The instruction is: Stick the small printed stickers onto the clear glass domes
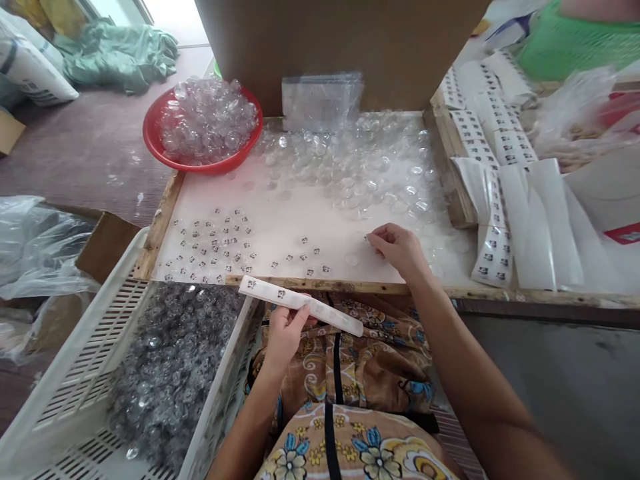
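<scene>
My left hand [290,325] pinches a white sticker strip [325,312] with small dark prints, held over my lap at the table's front edge. Above the white tabletop [310,207], my right hand [397,250] has thumb and forefinger pressed together on a tiny dark-printed sticker [367,238]. A clear disc [351,259] lies just left of and below that hand. Further left on the tabletop are several clear discs with dark prints [215,247]. Plain clear discs [370,173] are spread across the back of the table.
A red bowl [200,167] heaped with clear pieces sits at the back left. Below left stands a white crate [70,373] full of printed pieces. Sticker strips [493,220] lie at the right beside a wooden rail [453,167]. A brown board [340,40] rises behind the table.
</scene>
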The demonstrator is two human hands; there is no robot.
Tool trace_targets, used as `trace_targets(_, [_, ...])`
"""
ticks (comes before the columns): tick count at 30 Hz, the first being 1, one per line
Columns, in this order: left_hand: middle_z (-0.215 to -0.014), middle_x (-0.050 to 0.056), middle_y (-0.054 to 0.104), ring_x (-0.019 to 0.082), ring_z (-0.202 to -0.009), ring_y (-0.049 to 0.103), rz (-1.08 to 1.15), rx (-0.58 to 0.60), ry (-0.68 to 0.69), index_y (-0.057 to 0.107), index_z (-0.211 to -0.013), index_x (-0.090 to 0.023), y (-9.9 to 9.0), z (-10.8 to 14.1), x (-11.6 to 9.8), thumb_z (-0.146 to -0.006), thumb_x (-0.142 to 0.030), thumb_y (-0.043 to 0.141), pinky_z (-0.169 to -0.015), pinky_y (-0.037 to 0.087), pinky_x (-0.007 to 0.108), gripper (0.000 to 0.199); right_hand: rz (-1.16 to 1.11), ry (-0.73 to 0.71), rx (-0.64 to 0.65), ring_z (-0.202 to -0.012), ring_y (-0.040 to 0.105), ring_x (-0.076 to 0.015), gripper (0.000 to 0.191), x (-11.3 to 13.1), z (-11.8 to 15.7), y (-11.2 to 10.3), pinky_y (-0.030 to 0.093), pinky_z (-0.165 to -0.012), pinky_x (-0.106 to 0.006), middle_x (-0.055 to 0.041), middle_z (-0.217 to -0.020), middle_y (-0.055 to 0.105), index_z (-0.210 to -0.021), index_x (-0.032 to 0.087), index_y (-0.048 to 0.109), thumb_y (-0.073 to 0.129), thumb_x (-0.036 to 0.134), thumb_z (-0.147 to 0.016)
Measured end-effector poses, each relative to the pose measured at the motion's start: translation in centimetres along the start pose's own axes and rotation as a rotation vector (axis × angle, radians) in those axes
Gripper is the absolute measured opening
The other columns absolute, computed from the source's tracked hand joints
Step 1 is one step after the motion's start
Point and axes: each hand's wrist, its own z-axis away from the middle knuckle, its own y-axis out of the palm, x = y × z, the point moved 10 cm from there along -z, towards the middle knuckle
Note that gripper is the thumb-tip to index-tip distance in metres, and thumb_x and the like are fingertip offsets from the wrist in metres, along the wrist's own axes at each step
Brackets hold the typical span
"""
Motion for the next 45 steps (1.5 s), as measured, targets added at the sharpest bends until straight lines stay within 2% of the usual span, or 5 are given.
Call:
trace_targets(18, [-0.083,0.007,0.075,0.021,-0.073,0.07,0.005,-0.021,-0.007,0.075,-0.095,-0.013,-0.1,-0.2,0.0,-0.074,-0.041,0.077,-0.068,0.062,0.033,0.035,0.505,-0.237,-0.111,-0.069,0.056,-0.0184,0.018,4.3,-1.0,1.9,0.043,-0.07,-0.033,-0.0114,-0.096,0.063,-0.096,0.018,0.063,0.058,0.023,-0.079])
trace_targets(22, [-0.084,0.007,0.075,0.022,-0.076,0.071,0.007,-0.014,-0.001,0.075,-0.096,-0.013,-0.1,-0.1,0.0,-0.075,-0.041,0.076,-0.069,0.062,0.033,0.035,0.383,-0.252,-0.011,-0.072,0.06,-0.0211,0.035,5.3,-0.5,3.8,0.044,-0.071,-0.033,-0.0049,-0.08,0.068,-0.116,0.018,0.055,0.056,0.019,-0.081])
trace_targets(32, [-0.085,0.007,0.076,0.024,-0.078,0.072,0.002,-0.005,-0.014,0.075,-0.096,-0.013,-0.2,-0.4,0.3,-0.076,-0.04,0.075,-0.07,0.062,0.034,0.033,0.646,-0.465,0.256,-0.091,0.062,-0.0258,0.022,5.1,5.0,4.9,0.049,-0.079,-0.036,-0.0126,-0.103,0.06,-0.105,0.019,0.065,0.064,0.024,-0.084])
trace_targets(41, [-0.084,0.008,0.075,0.023,-0.077,0.071,-0.003,-0.018,-0.005,0.075,-0.094,-0.013,0.0,0.4,-0.6,-0.075,-0.043,0.076,-0.069,0.062,0.034,0.035,0.488,-0.36,0.16,-0.08,0.064,-0.0221,0.021,4.2,3.2,4.9,0.049,-0.076,-0.033,-0.0092,-0.09,0.067,-0.104,0.017,0.065,0.05,0.022,-0.09])
trace_targets(45, [-0.087,0.008,0.076,0.024,-0.08,0.072,0.006,-0.003,-0.019,0.074,-0.098,-0.014,0.4,0.4,0.0,-0.076,-0.042,0.076,-0.071,0.061,0.034,0.036,0.58,-0.379,0.021,-0.09,0.064,-0.028,0.024,5.3,4.0,3.4,0.05,-0.078,-0.04,-0.0171,-0.114,0.059,-0.104,0.017,0.068,0.063,0.029,-0.085])
